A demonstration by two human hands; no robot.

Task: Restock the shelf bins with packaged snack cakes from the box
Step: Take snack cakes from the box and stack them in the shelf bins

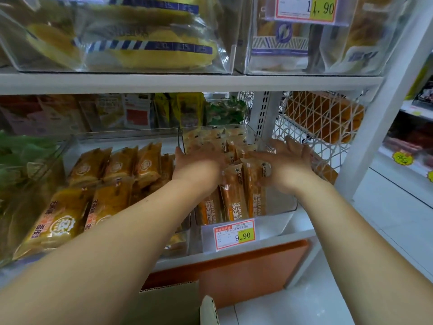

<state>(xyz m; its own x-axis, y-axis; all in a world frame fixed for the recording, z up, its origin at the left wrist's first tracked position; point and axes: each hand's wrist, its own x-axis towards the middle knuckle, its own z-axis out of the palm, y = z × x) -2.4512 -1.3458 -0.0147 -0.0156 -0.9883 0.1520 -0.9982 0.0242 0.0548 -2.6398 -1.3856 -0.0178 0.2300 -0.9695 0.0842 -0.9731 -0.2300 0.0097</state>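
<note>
**Shelf restock, lower tier:** Two bare arms are seen reaching into a clear bin (280, 208) set on the lower shelf (288, 231) of a shop rack, just right of frame centre. The bin is packed with orange snack cake packets (234, 198) stood on end in rows, the front row marked "WAFFLE".

The left hand (201, 160) is laid on the packets at the bin's 9 o'clock side. Its back is uppermost, with the thumb splayed outward and the fingers stretched forward. The fingertips are lost in blur among the wrappers.

The right hand (289, 164) is held at the 3 o'clock side, palm turned inward, with the fingers spread and pointed away. Its thumb is stretched across the packet tops, and nothing is pinched. The rear packets are bracketed between the two hands.

A red-and-yellow price tag (234, 234) reading 9.90 is fixed to the bin's front. At 9 o'clock, a neighbouring bin (131, 137) is filled with yellow-wrapped cakes (112, 170). Above the upper shelf board (187, 82), at 12 o'clock, round yellow cakes (152, 57) are displayed in clear tubs. A white lattice basket (328, 127) is hung at 2 o'clock. A cardboard box (168, 299) is seen at 6 o'clock, between the forearms at the frame's bottom edge; its contents cannot be made out.
</note>
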